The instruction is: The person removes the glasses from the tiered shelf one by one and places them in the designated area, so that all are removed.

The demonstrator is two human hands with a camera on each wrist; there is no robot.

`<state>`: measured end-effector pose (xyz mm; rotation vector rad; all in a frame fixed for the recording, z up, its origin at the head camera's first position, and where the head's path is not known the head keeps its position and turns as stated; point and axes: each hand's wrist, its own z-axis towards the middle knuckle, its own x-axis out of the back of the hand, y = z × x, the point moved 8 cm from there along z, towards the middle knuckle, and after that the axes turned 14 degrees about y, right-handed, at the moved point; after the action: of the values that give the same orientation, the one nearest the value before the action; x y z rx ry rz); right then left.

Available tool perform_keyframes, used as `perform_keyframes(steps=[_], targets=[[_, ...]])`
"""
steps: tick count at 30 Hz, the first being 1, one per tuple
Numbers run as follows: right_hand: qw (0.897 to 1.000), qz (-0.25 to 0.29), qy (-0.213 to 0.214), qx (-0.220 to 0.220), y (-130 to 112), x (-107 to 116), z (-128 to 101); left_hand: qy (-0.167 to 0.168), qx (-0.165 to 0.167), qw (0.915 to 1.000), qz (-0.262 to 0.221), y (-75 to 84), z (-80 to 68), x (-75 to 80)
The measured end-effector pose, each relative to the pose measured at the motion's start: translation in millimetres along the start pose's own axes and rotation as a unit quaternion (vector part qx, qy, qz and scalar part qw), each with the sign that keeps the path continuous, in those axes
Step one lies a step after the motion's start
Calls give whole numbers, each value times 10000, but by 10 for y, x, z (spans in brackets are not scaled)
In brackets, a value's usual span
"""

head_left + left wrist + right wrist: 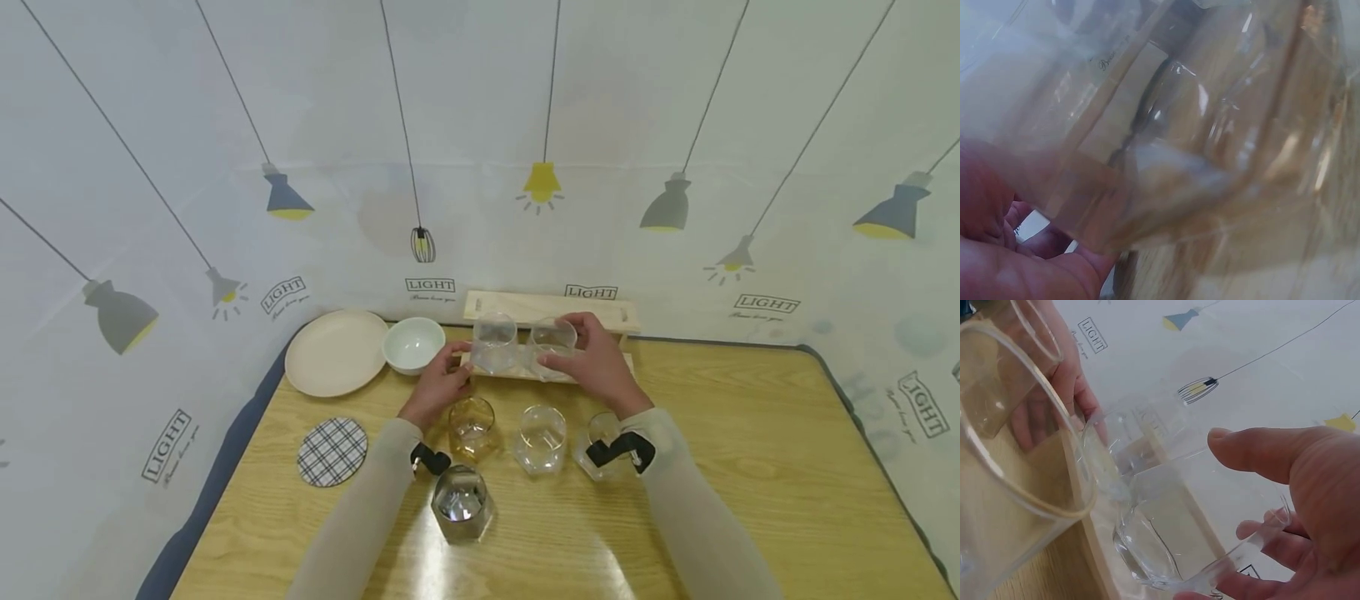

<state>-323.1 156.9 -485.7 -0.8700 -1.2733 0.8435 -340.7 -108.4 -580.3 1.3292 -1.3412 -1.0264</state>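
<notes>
**2 clear glasses held at the wooden rack**

Right-hand glass (553,337) tilted, mouth toward the camera, over the front rail of the wooden rack (551,310) at the table's far edge. Gripped by right hand (596,360): thumb on top, fingers curled under the rim, plain in the right wrist view. Left-hand glass (494,340) upright, just beside it and apparently touching. Left hand (437,386) wraps its near side; fingers curled round the wall in the left wrist view. Both glasses lie ahead of the palms, away from the body. 4 more glasses on the table between the forearms, 1 amber (472,428). White bowl (414,343), plate (335,352), plaid coaster (332,451) to the left. Backdrop print reads "LIGHT"; smaller script under it unreadable.
</notes>
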Motion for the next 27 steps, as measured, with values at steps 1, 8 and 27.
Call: perform_keyframes(steps=[1, 8, 27], targets=[[10000, -8, 51, 3, -14, 17, -12, 2, 6, 10000, 4, -4, 2, -1], [9997, -17, 223, 127, -206, 118, -173, -20, 24, 10000, 25, -16, 15, -5], [9910, 564, 119, 1210, -455, 228, -936, 11, 2, 10000, 94, -32, 38, 12]])
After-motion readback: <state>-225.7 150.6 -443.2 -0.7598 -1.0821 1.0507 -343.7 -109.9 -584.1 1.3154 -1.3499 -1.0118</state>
